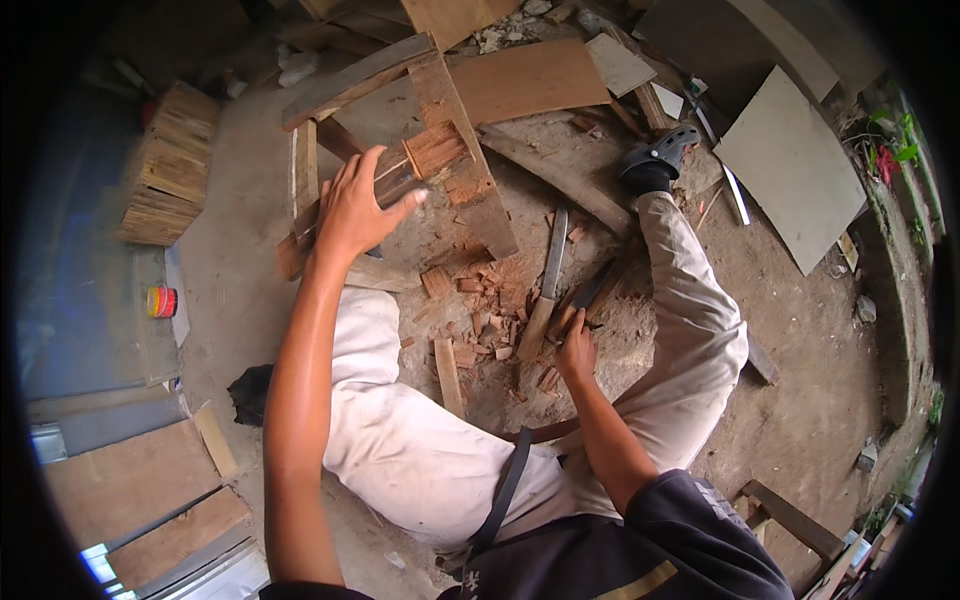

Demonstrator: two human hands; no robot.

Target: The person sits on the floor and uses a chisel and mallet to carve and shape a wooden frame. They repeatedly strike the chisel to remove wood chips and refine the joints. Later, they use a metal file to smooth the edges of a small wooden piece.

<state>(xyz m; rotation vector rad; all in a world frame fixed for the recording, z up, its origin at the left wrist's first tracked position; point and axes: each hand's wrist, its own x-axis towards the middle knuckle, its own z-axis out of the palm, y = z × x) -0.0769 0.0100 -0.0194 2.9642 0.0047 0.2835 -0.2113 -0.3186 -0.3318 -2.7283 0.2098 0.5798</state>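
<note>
My left hand is open, thumb and fingers spread, over a dark wooden bar of a rough wooden frame. Just beyond the thumb, a reddish wood block rests against the frame's long plank; its face is rough and chipped. My right hand is closed round the near end of a long, dark tool with a brown edge; its exact kind is unclear. Left of that hand lies a long-bladed knife with a wooden handle, on the ground and apart from it.
Wood chips litter the ground between my legs, beside a short wood strip. A wood stack and a red-and-yellow round container are at left. A pale board lies at right, past my shoe.
</note>
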